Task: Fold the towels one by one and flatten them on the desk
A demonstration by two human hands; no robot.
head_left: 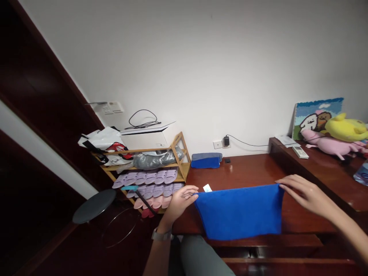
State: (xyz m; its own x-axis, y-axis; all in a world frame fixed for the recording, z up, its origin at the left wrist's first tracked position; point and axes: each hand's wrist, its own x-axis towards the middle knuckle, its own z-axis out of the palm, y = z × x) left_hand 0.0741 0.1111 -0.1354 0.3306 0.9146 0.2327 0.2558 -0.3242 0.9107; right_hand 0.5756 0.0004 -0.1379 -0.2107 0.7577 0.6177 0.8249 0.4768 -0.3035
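A bright blue fabric piece point(241, 212) hangs stretched between my two hands above the front of the brown desk point(244, 172). Its upper left corner is pinched by my left hand point(184, 197), and its upper right corner by my right hand point(301, 191). A small white tag point(207, 188) sticks up behind the top edge, close to my left hand. Against the wall at the back left of the desk lies a folded blue and grey fabric bundle point(206, 161).
Left of the desk stands a wooden rack point(182, 153) with slippers, bags and a white box point(146, 138). A round stool point(94, 206) is at lower left. The raised right surface holds plush toys point(333, 145), a picture point(317, 115) and a remote point(300, 152). A black plug point(227, 141) is on the wall.
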